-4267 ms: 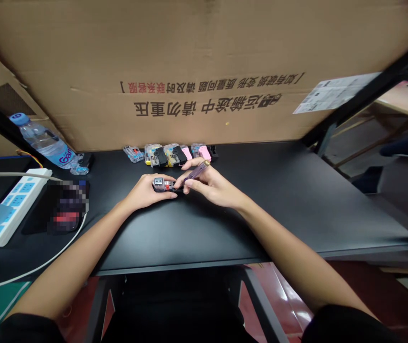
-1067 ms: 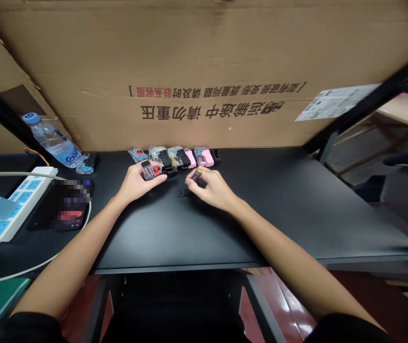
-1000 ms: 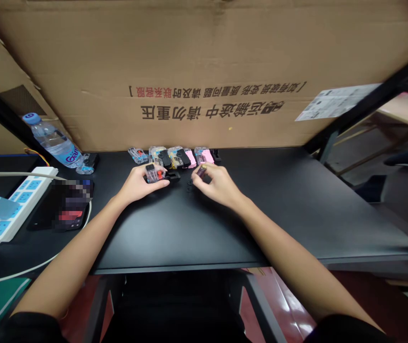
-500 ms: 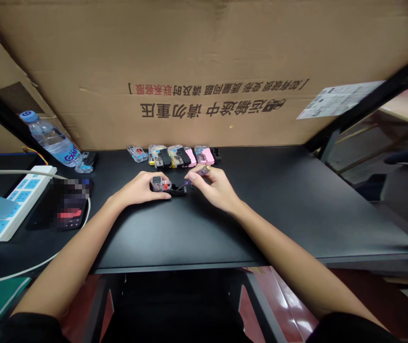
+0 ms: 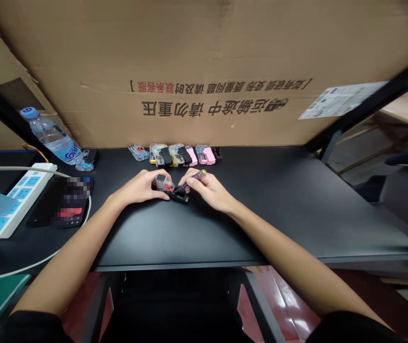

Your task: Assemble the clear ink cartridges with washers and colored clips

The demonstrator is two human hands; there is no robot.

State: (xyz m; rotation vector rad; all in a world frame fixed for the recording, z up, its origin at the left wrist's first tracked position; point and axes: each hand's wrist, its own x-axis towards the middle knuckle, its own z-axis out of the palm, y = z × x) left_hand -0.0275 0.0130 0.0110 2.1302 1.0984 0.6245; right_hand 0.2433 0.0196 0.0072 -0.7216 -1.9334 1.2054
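Behind hands (image 5: 175, 186), cartridge row (image 5: 175, 155).

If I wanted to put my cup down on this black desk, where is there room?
Bare desk stretches right of the right hand, to the far edge. Another free strip runs between the forearms, toward the front edge. It is crowded along the cardboard wall, where small cartridges line up, and left by the power strip.

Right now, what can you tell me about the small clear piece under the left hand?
The small clear piece looks like a see-through plastic block with a dark cap at its far end and a red part inside near the right. It lies on the black table, slightly tilted. The left hand pins it with fingers over its top and near side. A black part lies against its right end, where the right hand brings a purple tool.
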